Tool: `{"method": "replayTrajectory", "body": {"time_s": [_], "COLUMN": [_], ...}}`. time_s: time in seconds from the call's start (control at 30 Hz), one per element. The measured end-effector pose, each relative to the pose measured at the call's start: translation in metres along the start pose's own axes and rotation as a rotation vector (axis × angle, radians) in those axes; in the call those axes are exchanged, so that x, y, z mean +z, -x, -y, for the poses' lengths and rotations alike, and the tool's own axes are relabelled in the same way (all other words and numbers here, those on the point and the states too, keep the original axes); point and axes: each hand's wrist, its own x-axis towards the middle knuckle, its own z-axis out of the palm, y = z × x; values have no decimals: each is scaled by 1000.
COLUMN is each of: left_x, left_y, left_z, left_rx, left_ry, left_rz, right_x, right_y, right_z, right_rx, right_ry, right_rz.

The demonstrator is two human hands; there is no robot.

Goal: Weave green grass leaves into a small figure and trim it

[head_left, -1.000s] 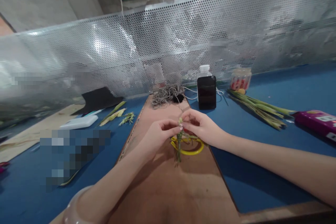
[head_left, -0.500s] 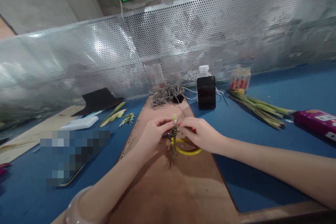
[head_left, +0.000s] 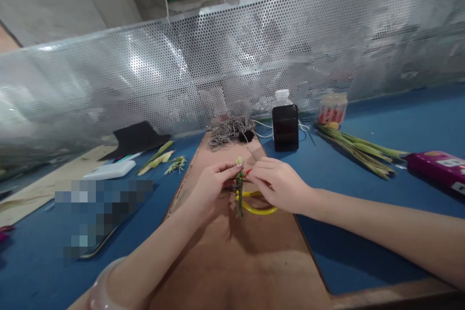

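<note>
My left hand (head_left: 214, 186) pinches a small braided piece of green leaf (head_left: 240, 186) near its pale upper end; its narrow tail hangs down over the board. My right hand (head_left: 278, 181) is closed just to the right of it, fingertips turned toward the braid. From the tangled heap of grey cord (head_left: 232, 131), a thin strand runs down to the right fingers, though the fingertips partly hide what they grip. Under the hands lies a yellow loop handle (head_left: 259, 210), with red parts showing near the right fingers; the rest is covered.
A brown board (head_left: 232, 271) spans the blue table. Behind it stand a black phone (head_left: 285, 128), a white-capped bottle (head_left: 282, 94) and a jar (head_left: 332, 109). Long green leaves (head_left: 356, 150) and a purple package (head_left: 439, 169) lie right; leaf scraps (head_left: 160, 160) and a white object (head_left: 111, 170) lie left.
The braided leaf and my left fingers have shifted slightly left. My right hand has tilted a little and drawn slightly away from the braid, its fingers more curled.
</note>
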Motion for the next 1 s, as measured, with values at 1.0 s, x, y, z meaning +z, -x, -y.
{"method": "replayTrajectory", "body": {"time_s": [1.0], "left_x": [3], "left_y": [5], "left_z": [0], "left_rx": [-64], "left_ry": [122], "left_rz": [219], "right_x": [-7], "right_y": [-3], "right_z": [-10], "right_rx": [288], "right_ry": [-368], "right_rz": [166]}}
